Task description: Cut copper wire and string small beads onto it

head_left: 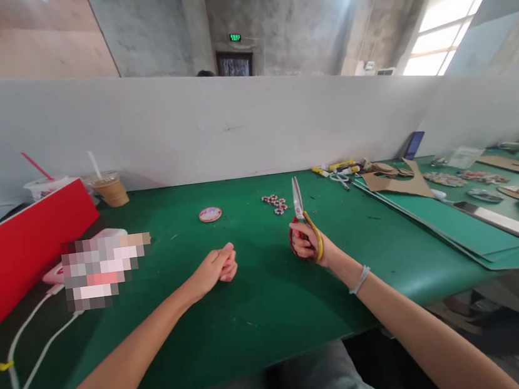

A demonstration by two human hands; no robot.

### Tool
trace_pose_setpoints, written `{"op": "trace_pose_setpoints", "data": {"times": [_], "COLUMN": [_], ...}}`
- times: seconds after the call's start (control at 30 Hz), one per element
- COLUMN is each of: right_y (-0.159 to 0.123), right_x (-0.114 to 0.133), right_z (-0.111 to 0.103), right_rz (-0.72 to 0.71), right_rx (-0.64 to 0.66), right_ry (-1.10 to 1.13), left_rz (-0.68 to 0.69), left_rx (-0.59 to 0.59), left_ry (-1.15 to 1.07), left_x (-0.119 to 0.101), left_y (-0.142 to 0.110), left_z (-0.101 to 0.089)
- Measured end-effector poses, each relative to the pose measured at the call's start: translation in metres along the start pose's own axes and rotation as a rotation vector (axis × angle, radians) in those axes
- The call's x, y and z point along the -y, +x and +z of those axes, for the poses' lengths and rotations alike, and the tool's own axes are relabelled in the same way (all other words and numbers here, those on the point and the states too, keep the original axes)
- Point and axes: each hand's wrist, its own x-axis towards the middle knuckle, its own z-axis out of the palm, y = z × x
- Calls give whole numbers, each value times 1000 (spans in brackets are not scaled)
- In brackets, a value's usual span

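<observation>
My right hand is wrapped round the handles of a pair of scissors. One handle loop is red and the other yellow, and the metal blades point up and away from me, almost together. To the left, my left hand is curled into a loose fist over the green table, thumb on top, and nothing sticks out of it. Beyond that hand lies a round, red-rimmed disc with a pale printed middle. Several small patterned pieces form a little heap just left of the blades.
At left are a red panel, a pink-white device with white cables, and two drink cups. Markers, cut cardboard, green boards and a phone lie at right. A white partition stands behind.
</observation>
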Motion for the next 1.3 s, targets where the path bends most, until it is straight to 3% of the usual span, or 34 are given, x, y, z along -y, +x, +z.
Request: {"op": "trace_pose_setpoints", "data": {"times": [0.17,0.67,0.77,0.9,1.07,1.17,1.3], "right_y": [-10,-12,-1,13,19,20,20], "right_x": [-1,4,7,7,-16,-29,-30], "right_z": [-9,-1,11,46,86,95,88], "right_rz": [-91,-58,-2,99,151,150,184], "right_rx": [-102,36,63,143,144,79,58], "right_ry": [18,124,97,72,87,59,-16], "left_rz": [-31,-31,-13,71,147,150,124], "left_rx": [-23,11,12,-9,-29,-24,-23], "left_ry": [-57,50,93,193,210,220,197], "left_x": [-2,-6,-7,-6,-4,-3,-3], "left_y": [-2,-1,-1,-2,-5,-5,-4], "left_z": [-10,-6,-5,-3,1,3,4]}}
